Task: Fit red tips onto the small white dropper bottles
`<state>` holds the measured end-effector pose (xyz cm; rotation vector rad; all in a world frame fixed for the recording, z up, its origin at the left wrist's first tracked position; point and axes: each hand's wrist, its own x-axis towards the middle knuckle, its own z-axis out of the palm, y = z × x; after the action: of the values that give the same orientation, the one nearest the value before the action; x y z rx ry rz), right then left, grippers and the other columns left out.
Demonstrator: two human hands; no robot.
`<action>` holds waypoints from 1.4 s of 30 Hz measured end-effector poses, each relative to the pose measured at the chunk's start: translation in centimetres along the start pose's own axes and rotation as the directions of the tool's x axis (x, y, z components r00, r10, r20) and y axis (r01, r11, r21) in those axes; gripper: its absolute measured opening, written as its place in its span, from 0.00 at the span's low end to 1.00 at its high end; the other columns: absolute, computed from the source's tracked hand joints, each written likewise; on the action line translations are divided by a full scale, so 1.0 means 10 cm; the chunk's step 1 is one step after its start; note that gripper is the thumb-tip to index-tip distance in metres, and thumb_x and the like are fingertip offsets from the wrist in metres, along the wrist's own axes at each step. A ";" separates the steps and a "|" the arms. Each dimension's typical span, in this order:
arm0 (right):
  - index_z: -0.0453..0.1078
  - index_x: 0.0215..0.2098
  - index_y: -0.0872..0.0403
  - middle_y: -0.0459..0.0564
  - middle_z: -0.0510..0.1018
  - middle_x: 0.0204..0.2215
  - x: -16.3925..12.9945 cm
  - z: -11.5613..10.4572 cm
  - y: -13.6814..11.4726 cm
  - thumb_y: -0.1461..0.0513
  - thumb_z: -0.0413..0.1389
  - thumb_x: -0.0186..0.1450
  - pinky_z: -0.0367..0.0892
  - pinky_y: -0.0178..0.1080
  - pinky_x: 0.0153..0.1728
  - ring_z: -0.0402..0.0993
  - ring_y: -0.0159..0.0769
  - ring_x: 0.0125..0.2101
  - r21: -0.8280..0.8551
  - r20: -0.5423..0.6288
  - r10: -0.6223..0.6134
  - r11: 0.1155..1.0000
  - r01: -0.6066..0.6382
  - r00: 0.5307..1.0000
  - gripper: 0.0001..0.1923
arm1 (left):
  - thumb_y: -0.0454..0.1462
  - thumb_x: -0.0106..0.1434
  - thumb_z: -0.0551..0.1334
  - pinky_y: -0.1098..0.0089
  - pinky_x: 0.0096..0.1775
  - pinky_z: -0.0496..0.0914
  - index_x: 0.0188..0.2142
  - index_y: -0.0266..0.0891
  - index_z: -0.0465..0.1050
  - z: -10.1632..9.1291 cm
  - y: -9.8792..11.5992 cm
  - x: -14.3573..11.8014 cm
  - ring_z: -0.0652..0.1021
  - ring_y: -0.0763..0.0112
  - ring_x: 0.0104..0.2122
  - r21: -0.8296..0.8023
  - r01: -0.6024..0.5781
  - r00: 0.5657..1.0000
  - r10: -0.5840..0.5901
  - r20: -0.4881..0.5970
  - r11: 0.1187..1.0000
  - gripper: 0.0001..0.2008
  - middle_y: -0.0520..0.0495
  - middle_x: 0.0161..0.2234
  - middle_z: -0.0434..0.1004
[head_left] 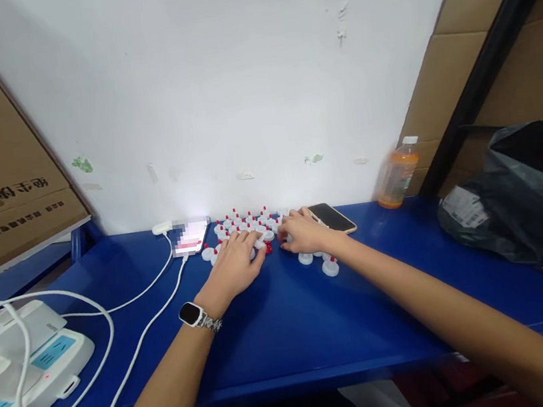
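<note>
Hands: two, a left hand [236, 264] and a right hand [302, 231].
Caps: many small white caps [249, 223] with red tips, too many to count, under and behind the hands.
Phones: two, one lit phone [190, 236] left of the hands, one dark phone [331, 217] right of them.
Bottles: one bottle [397, 174], far right.
Watches: one watch [194, 315] on the left wrist.
Bags: one bag [513, 196], far right.

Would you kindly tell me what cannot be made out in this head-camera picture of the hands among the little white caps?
- Head view: the left hand and right hand cover several white caps; whether either grips one is hidden.
- Red bits between the hands: too small to identify.
- Phone screen: blurred and glaring.
- White device: cut off by the left edge.
- Black bag: contents hidden, cut by the right edge.
</note>
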<state>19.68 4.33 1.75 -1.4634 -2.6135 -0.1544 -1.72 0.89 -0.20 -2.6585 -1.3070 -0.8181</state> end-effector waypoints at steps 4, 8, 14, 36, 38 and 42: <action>0.76 0.33 0.52 0.53 0.79 0.36 0.03 0.00 -0.02 0.62 0.57 0.63 0.51 0.46 0.47 0.67 0.46 0.45 -0.013 0.021 0.001 1.000 0.000 1.000 0.06 | 0.43 0.71 0.50 0.53 0.49 0.67 0.46 0.41 0.71 0.01 0.00 0.00 0.72 0.56 0.44 0.000 -0.008 1.000 0.008 -0.002 1.000 0.14 0.42 0.44 0.75; 0.76 0.38 0.53 0.55 0.79 0.40 -0.02 -0.06 -0.02 0.56 0.58 0.64 0.52 0.47 0.47 0.66 0.49 0.46 -0.018 -0.026 0.024 1.000 -0.024 0.999 0.10 | 0.43 0.72 0.50 0.54 0.49 0.67 0.46 0.41 0.70 0.00 0.00 0.01 0.72 0.56 0.44 0.013 -0.009 1.000 0.009 0.014 1.000 0.14 0.42 0.45 0.75; 0.77 0.33 0.53 0.57 0.78 0.39 -0.06 -0.10 -0.03 0.60 0.58 0.63 0.53 0.48 0.48 0.66 0.49 0.46 -0.076 0.031 0.007 0.997 -0.005 1.000 0.06 | 0.43 0.71 0.51 0.54 0.48 0.68 0.47 0.40 0.70 -0.01 0.02 0.01 0.72 0.56 0.44 0.026 -0.009 1.000 0.009 0.024 1.000 0.14 0.42 0.44 0.75; 0.71 0.28 0.54 0.46 0.76 0.26 -0.22 0.22 -0.37 0.51 0.63 0.60 0.63 0.35 0.29 0.69 0.32 0.26 0.903 -0.362 0.459 0.389 0.183 0.811 0.14 | 0.43 0.74 0.48 0.57 0.47 0.68 0.51 0.40 0.66 0.01 0.15 0.01 0.71 0.59 0.45 -0.027 -0.108 0.993 0.109 0.035 0.994 0.15 0.43 0.45 0.72; 0.71 0.29 0.54 0.45 0.76 0.26 -0.24 0.20 -0.39 0.51 0.60 0.62 0.62 0.35 0.28 0.68 0.32 0.26 0.888 -0.381 0.461 0.424 0.178 0.801 0.15 | 0.43 0.74 0.47 0.57 0.48 0.68 0.52 0.40 0.65 0.02 0.16 0.02 0.70 0.59 0.46 -0.057 -0.110 0.994 0.111 0.016 0.992 0.15 0.43 0.45 0.72; 0.70 0.34 0.53 0.44 0.73 0.26 -0.31 0.11 -0.39 0.52 0.55 0.68 0.61 0.35 0.28 0.67 0.31 0.25 0.808 -0.427 0.424 0.576 0.126 0.798 0.13 | 0.43 0.75 0.47 0.57 0.49 0.68 0.51 0.39 0.65 0.01 0.18 0.02 0.71 0.59 0.47 -0.089 -0.114 0.993 0.112 -0.030 0.989 0.15 0.42 0.46 0.72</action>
<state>17.86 -0.07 0.03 -1.0318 -1.6168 0.4923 -0.21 -0.04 0.08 -2.7518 -1.1277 -0.9127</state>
